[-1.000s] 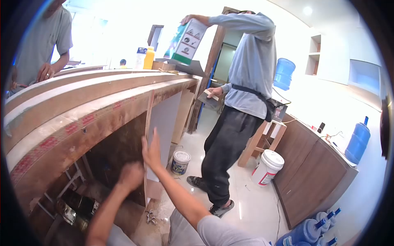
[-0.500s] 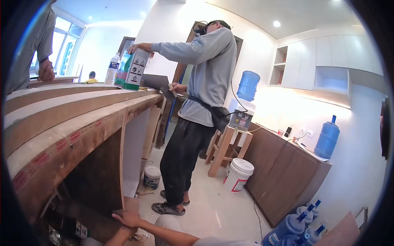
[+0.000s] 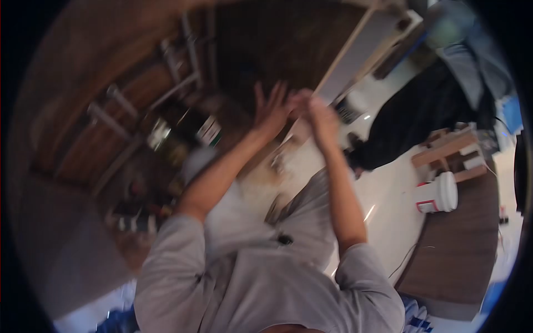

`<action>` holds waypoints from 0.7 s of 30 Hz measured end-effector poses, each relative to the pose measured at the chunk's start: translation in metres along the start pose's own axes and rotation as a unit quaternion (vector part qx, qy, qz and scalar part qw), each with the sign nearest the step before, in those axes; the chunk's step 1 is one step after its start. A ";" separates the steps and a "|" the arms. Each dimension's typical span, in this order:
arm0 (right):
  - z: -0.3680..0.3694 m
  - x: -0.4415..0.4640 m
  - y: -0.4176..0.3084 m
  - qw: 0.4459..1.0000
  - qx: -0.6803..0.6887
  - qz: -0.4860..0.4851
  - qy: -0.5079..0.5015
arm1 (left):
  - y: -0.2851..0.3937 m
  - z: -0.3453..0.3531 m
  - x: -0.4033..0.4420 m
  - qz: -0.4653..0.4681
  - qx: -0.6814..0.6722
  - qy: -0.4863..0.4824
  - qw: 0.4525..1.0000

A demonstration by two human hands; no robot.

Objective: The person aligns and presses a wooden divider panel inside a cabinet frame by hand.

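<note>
In front of the dark cabinet board (image 3: 272, 44), my left hand (image 3: 271, 115) is raised with its fingers spread and nothing visible in it. Close beside it is my right hand (image 3: 323, 119), near the pale front edge of the board. Motion smears its fingers, so I cannot make out their pose or whether they hold anything. The fingertips of both hands come close together; contact is unclear. Left of my hands, a dark can with a white and green label (image 3: 209, 132) stands low by the cabinet.
Grey pipes (image 3: 180, 89) run inside the cabinet at left. A person in dark trousers (image 3: 413, 114) stands at upper right, near a small bucket (image 3: 352, 105). A white lidded bucket (image 3: 438, 193) and wooden stand (image 3: 447, 152) are at right, by a brown cabinet (image 3: 452, 252).
The view has swung down toward my lap and the cabinet's inside. My hands, earlier low by the board's bottom edge, are now in mid-view, with the left fingers spread.
</note>
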State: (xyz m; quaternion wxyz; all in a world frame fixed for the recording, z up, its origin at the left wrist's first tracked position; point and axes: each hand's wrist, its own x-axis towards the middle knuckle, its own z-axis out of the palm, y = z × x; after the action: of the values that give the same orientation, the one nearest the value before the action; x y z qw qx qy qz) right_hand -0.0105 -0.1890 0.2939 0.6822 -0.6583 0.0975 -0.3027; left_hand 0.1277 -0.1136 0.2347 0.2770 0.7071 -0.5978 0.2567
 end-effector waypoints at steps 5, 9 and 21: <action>-0.026 0.004 0.030 0.984 -0.140 -0.046 0.096 | 0.012 0.005 0.004 0.031 0.029 0.020 0.999; -0.015 -0.012 0.046 0.879 -0.408 -0.244 0.035 | 0.022 0.025 -0.006 0.047 -0.084 0.085 0.992; -0.113 0.133 -0.010 0.841 -0.296 -0.394 0.222 | 0.019 -0.336 -0.060 -0.292 -0.225 -0.134 0.920</action>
State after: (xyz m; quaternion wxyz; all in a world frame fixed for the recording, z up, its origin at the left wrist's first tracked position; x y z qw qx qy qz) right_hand 0.0329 -0.3548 0.3257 0.2384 -0.7266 0.0639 -0.6412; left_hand 0.0887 0.1610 0.4349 0.4088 0.7972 -0.4380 -0.0742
